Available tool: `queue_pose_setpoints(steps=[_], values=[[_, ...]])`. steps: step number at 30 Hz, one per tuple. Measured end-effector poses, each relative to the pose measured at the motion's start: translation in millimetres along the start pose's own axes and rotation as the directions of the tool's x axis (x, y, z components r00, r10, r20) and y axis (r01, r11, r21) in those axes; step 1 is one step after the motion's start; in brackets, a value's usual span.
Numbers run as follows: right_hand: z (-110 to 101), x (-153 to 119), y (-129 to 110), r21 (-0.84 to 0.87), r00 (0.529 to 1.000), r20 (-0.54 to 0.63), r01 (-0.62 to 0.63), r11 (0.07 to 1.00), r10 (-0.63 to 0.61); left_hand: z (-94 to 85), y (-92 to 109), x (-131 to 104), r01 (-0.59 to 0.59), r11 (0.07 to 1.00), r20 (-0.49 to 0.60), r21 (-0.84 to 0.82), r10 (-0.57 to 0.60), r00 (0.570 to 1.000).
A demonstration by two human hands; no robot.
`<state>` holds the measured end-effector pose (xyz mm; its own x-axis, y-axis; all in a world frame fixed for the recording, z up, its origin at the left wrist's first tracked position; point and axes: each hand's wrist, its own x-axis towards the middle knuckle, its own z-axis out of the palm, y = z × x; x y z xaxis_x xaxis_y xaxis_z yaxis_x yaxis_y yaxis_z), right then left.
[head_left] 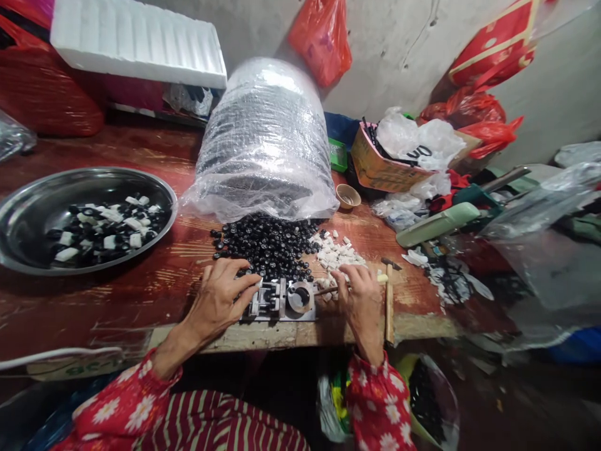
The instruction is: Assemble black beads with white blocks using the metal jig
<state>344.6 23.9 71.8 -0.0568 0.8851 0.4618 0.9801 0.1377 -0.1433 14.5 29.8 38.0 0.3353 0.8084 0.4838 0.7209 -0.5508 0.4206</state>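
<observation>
A small metal jig [282,300] lies at the table's front edge, with white and black pieces set in its left half and a round ring-like opening on its right. My left hand [220,294] is at the jig's left end, thumb and finger drawn close together; what is between them is hidden. In my right hand [360,300] is a thin rod-like tool [327,290], pointing left toward the ring, and a pale yellow end shows past the fingers. Behind the jig spreads a heap of small black round parts [267,244], with white plastic pieces [339,252] to its right.
A steel bowl [89,269] of black-and-white pieces stands left. Behind the heap rises a large plastic-wrapped bundle [267,131]. A hammer [389,304] lies right of my right hand, with a small bowl [348,196] and a carton [382,163] farther back. An open bag [434,401] stands below the table.
</observation>
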Motion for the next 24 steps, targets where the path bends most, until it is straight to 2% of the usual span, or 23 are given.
queue_pose_setpoints(steps=[3, 6, 10, 14, 16, 17, 19, 21, 22, 24], values=[[-10.0, -17.3, 33.2, -0.197, 0.997, 0.071, 0.031, 0.98, -0.018, -0.5, -1.9, -2.9, -0.01, 1.0, 0.05, -0.018, 0.011, 0.999], [-19.0, -39.1, 51.1, -0.219, 0.993, 0.088, 0.091, 0.972, -0.073, -4.0, -4.5, -7.6, -0.032, 0.999, 0.096, -0.034, 0.035, 0.995], [-31.5, -71.1, 55.7, -0.108, 0.984, 0.166, 0.088, 0.99, -0.069, -7.1, -7.8, -9.8, -0.029, 0.999, 0.134, -0.04, 0.034, 0.99], [-46.5, -100.4, 49.0, 0.131, 0.934, 0.357, -0.062, 0.989, 0.011, -7.9, -11.7, -9.0, -0.031, 0.999, 0.159, -0.041, 0.037, 0.986], [-56.7, -110.3, 42.4, 0.273, 0.86, 0.509, -0.193, 0.942, 0.029, -8.1, -13.9, -9.0, -0.04, 0.998, 0.157, -0.043, 0.046, 0.987], [-62.2, -113.9, 38.3, 0.337, 0.794, 0.608, -0.279, 0.899, 0.019, -8.2, -15.0, -9.2, -0.044, 0.998, 0.155, -0.044, 0.05, 0.987], [-71.7, -120.1, 29.4, 0.413, 0.622, 0.782, -0.478, 0.775, -0.033, -8.4, -17.1, -10.0, -0.05, 0.998, 0.152, -0.045, 0.056, 0.987], [-76.1, -128.0, 20.4, 0.413, 0.483, 0.873, -0.67, 0.617, -0.059, -8.5, -18.7, -10.7, -0.056, 0.998, 0.153, -0.043, 0.062, 0.986], [-75.5, -133.6, 15.9, 0.4, 0.441, 0.896, -0.748, 0.529, -0.055, -8.4, -19.3, -11.1, -0.058, 0.997, 0.155, -0.043, 0.064, 0.986], [-69.3, -148.2, 7.5, 0.388, 0.394, 0.918, -0.861, 0.329, -0.051, -8.3, -20.2, -11.7, -0.063, 0.997, 0.157, -0.045, 0.069, 0.985]])
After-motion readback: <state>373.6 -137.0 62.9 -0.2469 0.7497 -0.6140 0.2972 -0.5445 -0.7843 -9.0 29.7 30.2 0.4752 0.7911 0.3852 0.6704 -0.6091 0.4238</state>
